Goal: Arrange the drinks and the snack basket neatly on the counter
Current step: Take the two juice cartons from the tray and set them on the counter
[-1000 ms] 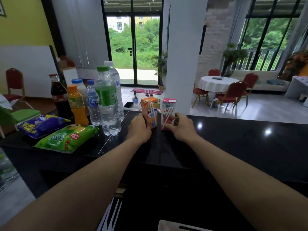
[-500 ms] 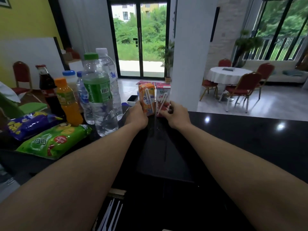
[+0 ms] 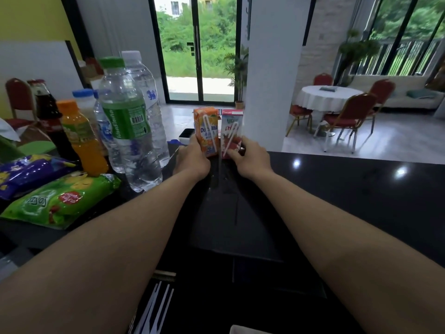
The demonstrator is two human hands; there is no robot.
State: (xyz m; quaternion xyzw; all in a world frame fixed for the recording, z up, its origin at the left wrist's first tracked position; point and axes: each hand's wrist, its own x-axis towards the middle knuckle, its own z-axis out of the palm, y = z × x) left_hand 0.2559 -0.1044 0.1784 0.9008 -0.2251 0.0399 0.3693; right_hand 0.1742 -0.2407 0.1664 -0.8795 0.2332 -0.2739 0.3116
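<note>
Black counter [image 3: 349, 201] carries two small drink cartons at its far edge. Left hand [image 3: 192, 160] grips the orange carton [image 3: 206, 130]; right hand [image 3: 250, 161] grips the red carton [image 3: 231, 131] just beside it, both upright. Left of the left hand stand water bottles [image 3: 130, 126], an orange juice bottle [image 3: 80, 138] and a dark bottle [image 3: 49, 119], with a green snack bag [image 3: 57, 201] nearer.
</note>
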